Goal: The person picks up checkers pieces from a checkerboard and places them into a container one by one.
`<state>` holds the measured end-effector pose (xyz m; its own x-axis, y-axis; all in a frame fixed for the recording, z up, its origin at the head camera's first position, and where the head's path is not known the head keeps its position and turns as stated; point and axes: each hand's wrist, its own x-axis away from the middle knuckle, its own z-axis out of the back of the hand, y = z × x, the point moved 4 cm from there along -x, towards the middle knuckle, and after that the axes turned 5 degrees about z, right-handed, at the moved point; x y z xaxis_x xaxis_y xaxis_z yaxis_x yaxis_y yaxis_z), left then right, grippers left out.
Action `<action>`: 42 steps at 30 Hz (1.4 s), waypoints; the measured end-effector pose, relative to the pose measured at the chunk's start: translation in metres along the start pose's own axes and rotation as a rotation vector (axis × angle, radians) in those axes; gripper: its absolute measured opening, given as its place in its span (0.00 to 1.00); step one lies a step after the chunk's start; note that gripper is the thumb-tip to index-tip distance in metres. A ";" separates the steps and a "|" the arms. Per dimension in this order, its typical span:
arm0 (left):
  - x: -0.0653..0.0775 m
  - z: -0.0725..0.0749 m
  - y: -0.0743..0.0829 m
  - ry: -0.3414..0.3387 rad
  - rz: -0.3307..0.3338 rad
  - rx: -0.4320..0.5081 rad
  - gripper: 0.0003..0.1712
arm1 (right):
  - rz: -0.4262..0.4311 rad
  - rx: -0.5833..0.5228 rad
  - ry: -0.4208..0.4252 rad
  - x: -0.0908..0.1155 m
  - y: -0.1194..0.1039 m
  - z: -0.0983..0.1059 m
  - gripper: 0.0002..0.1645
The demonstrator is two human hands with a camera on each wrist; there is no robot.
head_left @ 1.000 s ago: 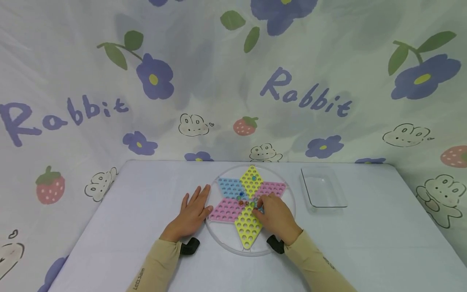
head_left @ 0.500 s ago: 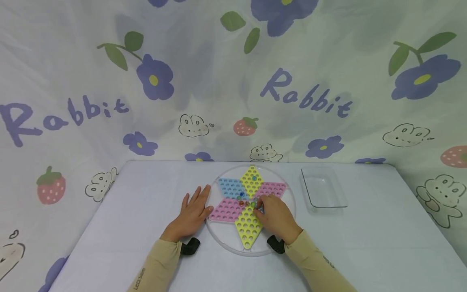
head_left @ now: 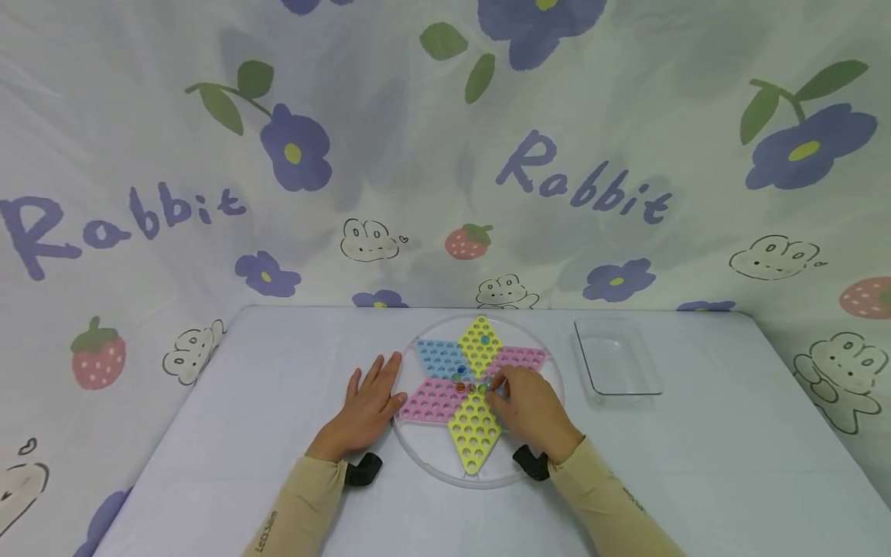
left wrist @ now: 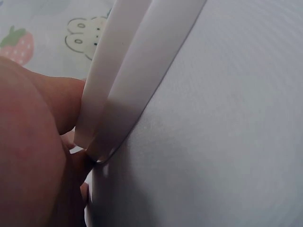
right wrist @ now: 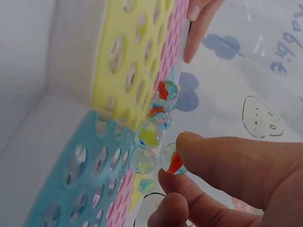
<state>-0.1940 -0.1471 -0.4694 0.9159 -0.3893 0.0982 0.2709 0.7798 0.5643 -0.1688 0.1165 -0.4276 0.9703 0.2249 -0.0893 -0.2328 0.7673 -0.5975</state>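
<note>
A round Chinese checkers board (head_left: 472,466) with yellow, pink and blue star points lies on the table. My right hand (head_left: 532,406) is over its middle. In the right wrist view, its thumb and finger pinch a clear marble (right wrist: 173,161) with an orange swirl. Just beside that marble, several others sit in the board's holes, among them a yellow-green marble (right wrist: 149,135) and a red-swirled marble (head_left: 460,388). A light blue marble (head_left: 485,340) lies alone in the far yellow point. With fingers straight, my left hand (head_left: 365,406) touches the board's white rim (left wrist: 142,61) at the left.
A clear rectangular container (head_left: 626,395) stands to the right of the board. The white-covered table (head_left: 278,363) meets a patterned curtain (head_left: 404,255) at the back. Black wrist-camera mounts (head_left: 363,469) hang under both wrists, close to the board's near side.
My right hand has shifted slightly to the right, its wrist and sleeve with it. The left hand and the board stay where they were.
</note>
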 end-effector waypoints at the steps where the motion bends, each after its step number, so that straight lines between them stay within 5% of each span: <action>1: 0.000 0.000 0.000 0.000 0.000 -0.003 0.40 | 0.010 -0.003 0.009 0.000 0.000 0.001 0.06; 31: 0.000 -0.001 0.001 0.017 -0.011 -0.010 0.39 | -0.038 -0.060 0.116 0.002 0.015 0.046 0.10; 42: 0.001 -0.001 0.001 0.015 -0.010 -0.012 0.40 | 0.008 -0.045 0.208 0.005 0.030 0.066 0.09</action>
<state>-0.1931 -0.1464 -0.4698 0.9175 -0.3896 0.0803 0.2835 0.7819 0.5552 -0.1753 0.1800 -0.3935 0.9622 0.0989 -0.2539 -0.2422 0.7373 -0.6307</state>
